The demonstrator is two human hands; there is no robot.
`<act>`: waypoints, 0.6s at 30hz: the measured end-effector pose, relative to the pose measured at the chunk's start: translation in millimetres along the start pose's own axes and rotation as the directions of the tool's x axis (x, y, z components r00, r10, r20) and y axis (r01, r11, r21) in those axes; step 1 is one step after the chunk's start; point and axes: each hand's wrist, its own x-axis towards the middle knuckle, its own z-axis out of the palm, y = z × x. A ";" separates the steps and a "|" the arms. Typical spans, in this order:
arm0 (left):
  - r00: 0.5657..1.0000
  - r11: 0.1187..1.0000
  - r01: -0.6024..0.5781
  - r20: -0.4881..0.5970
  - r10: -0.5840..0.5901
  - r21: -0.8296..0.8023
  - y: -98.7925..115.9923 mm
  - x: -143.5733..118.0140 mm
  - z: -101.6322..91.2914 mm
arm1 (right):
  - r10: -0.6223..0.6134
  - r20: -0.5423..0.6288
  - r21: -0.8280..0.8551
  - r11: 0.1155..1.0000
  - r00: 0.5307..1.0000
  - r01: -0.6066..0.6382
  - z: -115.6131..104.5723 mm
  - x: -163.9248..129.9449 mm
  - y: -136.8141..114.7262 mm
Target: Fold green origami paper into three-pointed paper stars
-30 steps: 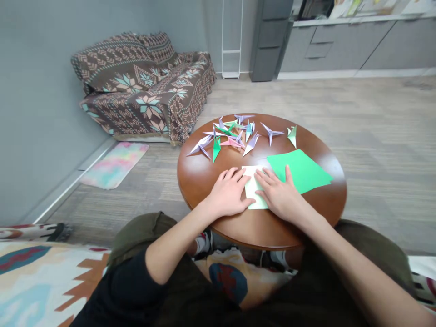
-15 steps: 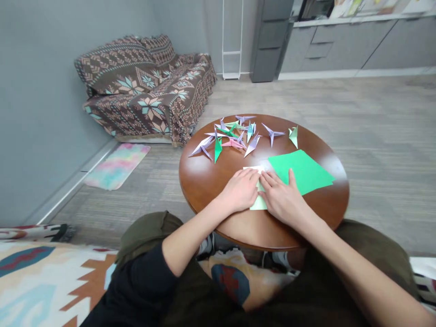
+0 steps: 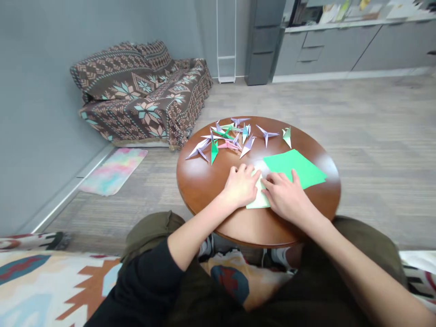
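From the head camera, both hands rest on a pale green sheet (image 3: 256, 200) lying on the near half of the round wooden tabletop (image 3: 204, 179), just beside and partly touching a larger bright green sheet (image 3: 295, 166) to its right. The left hand (image 3: 241, 186) lies palm down on the sheet's left side, fingers (image 3: 242, 170) curled close together and pressed onto the paper; the right hand (image 3: 286, 196) covers the right side, fingers (image 3: 272, 180) stretched toward the left hand and nearly meeting it over the sheet's far edge. The pale sheet sits directly under and between the hands, its long axis seemingly running away from the person, and both hands look equally near. Most of the sheet is hidden: only a near corner and a sliver between the fingertips show, so any fold or crease cannot be made out, nor whether a fingertip pinches an edge. Farther across lies a cluster of folded paper cranes (image 3: 227, 137), well apart from the hands
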 end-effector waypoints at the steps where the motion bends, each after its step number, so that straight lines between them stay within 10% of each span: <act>1: 1.000 1.000 0.001 0.000 -0.001 0.008 1.0 -0.3 0.5 | -0.007 0.023 0.008 1.000 1.000 0.006 -1.2 2.7 3.9; 18: 0.999 1.000 0.005 -0.042 -0.004 0.018 4.8 -2.8 7.1 | -0.047 0.058 -0.062 0.997 0.997 0.051 -5.3 3.7 1.4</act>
